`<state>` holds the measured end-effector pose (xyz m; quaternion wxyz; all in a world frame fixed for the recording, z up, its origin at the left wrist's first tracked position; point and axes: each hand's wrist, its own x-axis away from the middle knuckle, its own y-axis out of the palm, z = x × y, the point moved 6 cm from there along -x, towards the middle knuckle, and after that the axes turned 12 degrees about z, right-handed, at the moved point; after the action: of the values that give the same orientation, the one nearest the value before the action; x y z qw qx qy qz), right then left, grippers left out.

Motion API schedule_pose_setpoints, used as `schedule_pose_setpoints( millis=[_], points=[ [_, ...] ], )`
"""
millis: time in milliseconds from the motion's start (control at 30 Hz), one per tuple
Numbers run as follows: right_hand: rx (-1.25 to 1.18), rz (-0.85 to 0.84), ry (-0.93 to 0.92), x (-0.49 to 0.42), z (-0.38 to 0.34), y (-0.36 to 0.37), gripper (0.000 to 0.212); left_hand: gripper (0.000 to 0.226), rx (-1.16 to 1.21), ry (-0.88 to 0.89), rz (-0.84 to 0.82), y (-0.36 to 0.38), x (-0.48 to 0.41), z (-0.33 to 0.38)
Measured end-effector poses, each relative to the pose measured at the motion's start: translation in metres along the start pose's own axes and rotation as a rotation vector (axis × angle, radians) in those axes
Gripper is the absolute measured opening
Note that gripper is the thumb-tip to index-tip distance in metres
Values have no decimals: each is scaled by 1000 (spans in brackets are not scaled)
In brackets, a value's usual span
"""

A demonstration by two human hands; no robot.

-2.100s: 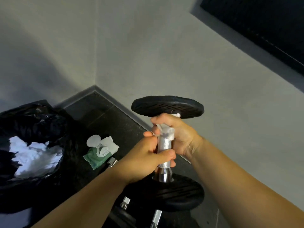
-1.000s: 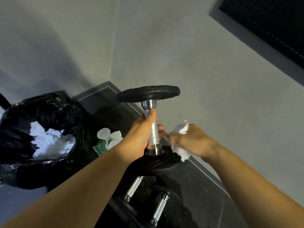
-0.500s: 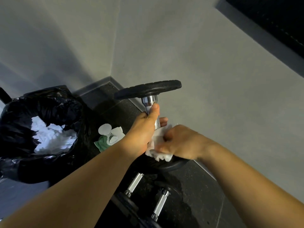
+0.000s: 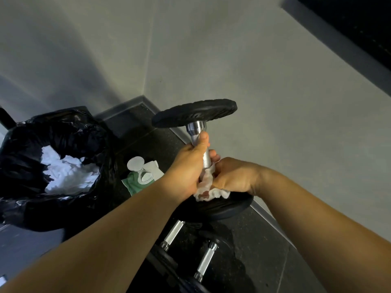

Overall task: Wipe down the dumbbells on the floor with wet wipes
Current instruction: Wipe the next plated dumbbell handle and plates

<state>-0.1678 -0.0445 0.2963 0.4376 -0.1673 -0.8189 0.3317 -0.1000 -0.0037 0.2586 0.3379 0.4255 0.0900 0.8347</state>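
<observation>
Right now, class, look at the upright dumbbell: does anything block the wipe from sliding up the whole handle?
Yes. The left hand grips the dumbbell handle directly above the wet wipe, which the right hand holds at its base. That grip covers much of the middle stretch.

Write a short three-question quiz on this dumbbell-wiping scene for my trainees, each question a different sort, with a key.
1. Short answer: which grip presses the wipe against the upright dumbbell?
2. Multiple choice: the wipe is wrapped round the dumbbell's A) top plate, B) lower handle, C) neither.
3. True or false: the black bag holds crumpled white material.
Key: 1. The right grip; the left grip holds the handle above it. 2. B. 3. True.
</observation>
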Motion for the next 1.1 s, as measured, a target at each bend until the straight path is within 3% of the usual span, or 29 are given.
schedule_pose_setpoints(
  millis=[67, 133, 200, 267, 367, 500, 600, 733, 833, 900, 967, 1033, 1100],
  points=[
    [255, 187, 95, -2, 2, 4, 11, 30, -37, 31, 51, 0, -2, -5],
    [526, 275, 169, -5, 8, 18, 58, 35, -75, 30, 68, 0, -1, -9],
    [571, 318, 176, -8, 7, 27, 77, 38, -93, 11, 76, 0, 1, -10],
    [494, 296, 167, -11, 9, 29, 70, 34, -67, -25, 83, -1, 2, -10],
    [199, 144, 106, -7, 7, 18, 13, 29, 45, -110, 83, -1, 5, -6],
    [83, -109, -13, 2, 5, 4, 17, 27, 131, -157, -48, 3, 5, 1],
    [-31, -151, -30, 7, 6, -1, 12, 19, 171, -135, -140, 6, 7, 7],
    [-38, -83, 0, 11, 10, 6, 15, 20, 127, -143, -122, 7, 11, 3],
    [-49, 103, 93, 13, 11, 18, 20, 18, 122, -172, -18, 7, 15, -6],
    [172, 270, 198, 6, 19, 22, 32, 21, 95, -195, 36, 7, 14, -13],
    [494, 307, 243, 0, 24, 30, 58, 26, 34, -189, 67, 7, 12, -18],
    [571, 297, 242, -5, 25, 36, 70, 29, 36, -173, 90, 7, 10, -19],
    [470, 287, 189, -5, 23, 32, 56, 29, 68, -173, 105, 6, 7, -17]
  ],
)
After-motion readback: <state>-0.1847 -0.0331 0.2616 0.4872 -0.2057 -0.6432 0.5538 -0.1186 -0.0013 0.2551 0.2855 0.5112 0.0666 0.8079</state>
